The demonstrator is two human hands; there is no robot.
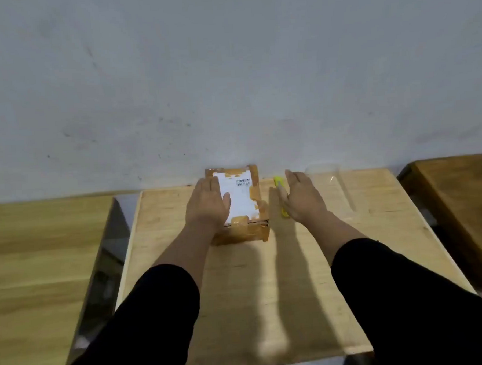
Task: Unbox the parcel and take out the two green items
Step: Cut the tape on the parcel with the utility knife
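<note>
Here, one taped brown parcel [239, 202] with one white label sits at the far edge of the table [267, 278]. The left hand [207, 203] lies flat and open on the parcel's top. The right hand [302, 196] is open, fingers straight, over one yellow cutter [279, 183] beside the parcel.

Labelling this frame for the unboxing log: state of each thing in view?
Brown taped cardboard parcel with white label: sealed, flat on the table.
Yellow utility knife: lying right of the parcel, ungripped.
Clear plastic container: open-topped, contents not discernible.
Left hand: open, resting on the parcel.
Right hand: open, over the knife.
</note>
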